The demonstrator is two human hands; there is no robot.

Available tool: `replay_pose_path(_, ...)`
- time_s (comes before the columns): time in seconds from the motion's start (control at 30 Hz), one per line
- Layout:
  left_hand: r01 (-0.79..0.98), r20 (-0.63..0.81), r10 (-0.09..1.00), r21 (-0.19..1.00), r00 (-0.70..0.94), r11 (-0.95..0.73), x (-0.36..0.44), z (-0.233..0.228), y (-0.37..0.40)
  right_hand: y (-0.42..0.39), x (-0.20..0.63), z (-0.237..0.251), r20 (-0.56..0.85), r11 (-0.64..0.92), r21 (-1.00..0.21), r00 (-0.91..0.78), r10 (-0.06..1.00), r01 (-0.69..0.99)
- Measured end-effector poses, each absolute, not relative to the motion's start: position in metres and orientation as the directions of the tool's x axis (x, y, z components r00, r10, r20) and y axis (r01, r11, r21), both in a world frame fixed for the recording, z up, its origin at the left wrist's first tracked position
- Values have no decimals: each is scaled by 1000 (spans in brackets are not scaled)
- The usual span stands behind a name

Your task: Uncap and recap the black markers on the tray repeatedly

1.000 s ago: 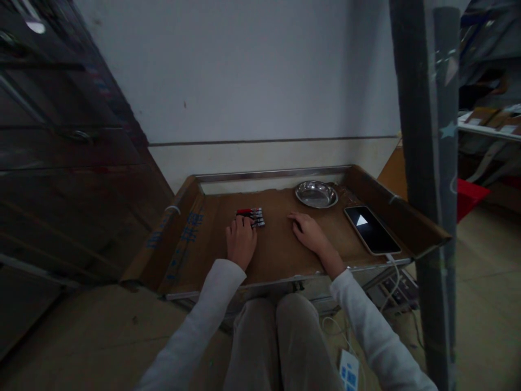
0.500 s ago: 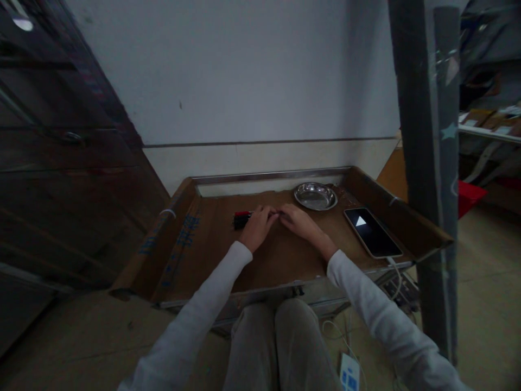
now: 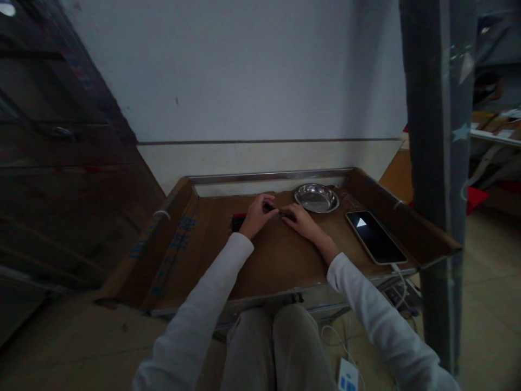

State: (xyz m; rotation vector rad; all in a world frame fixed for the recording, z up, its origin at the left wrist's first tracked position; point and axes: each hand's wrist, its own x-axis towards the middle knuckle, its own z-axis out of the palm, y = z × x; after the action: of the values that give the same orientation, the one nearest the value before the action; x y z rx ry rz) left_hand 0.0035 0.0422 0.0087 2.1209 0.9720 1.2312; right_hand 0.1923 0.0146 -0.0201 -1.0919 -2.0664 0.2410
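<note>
Over the cardboard-lined table [image 3: 268, 266], my left hand [image 3: 257, 216] is closed with thumb and fingers around a small dark slim piece [image 3: 269, 207]. My right hand [image 3: 300, 221] meets it fingertip to fingertip, pinching a dark piece [image 3: 284, 214] at the same spot. Whether these are one object or two parts I cannot tell. Just left of my left hand lies a small bundle of red and black pieces [image 3: 237, 221], partly hidden by that hand. Behind my right hand sits a round shiny metal dish [image 3: 316, 197].
A phone [image 3: 375, 237] with a white cable [image 3: 401, 277] plugged in lies at the table's right. Raised cardboard sides [image 3: 411, 217] border the table. A wrapped grey post [image 3: 439, 179] stands at the right, and a wall [image 3: 260, 81] rises behind. A white power strip [image 3: 348, 374] is on the floor.
My left hand has lifted and its fingers have parted a little, showing more of the dark piece. My right hand has stayed almost in place. The view has shifted slightly.
</note>
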Motion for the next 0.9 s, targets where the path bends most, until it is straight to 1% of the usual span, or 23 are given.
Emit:
replay_pose_path(0.1,338,549,760,682,347,-648,1,9,40,14,194,-21,529,605,-472,-343,776,641)
replay_pose_path(0.23,367,583,709,607,395,-704,-3,12,40,14,195,-21,521,589,-500,-323,790,634)
replay_pose_path(0.33,364,586,690,588,425,-723,-7,15,41,13,195,-20,506,579,-513,-321,801,634)
replay_pose_path(0.6,346,605,712,623,356,-702,-13,23,42,13,195,-16,494,556,-511,-305,814,656)
replay_pose_path(0.73,348,615,710,619,342,-704,-15,24,41,14,196,-17,495,560,-510,-310,812,652)
replay_pose_path(0.9,452,612,721,570,323,-686,-20,23,45,13,199,-17,501,553,-491,-301,811,673)
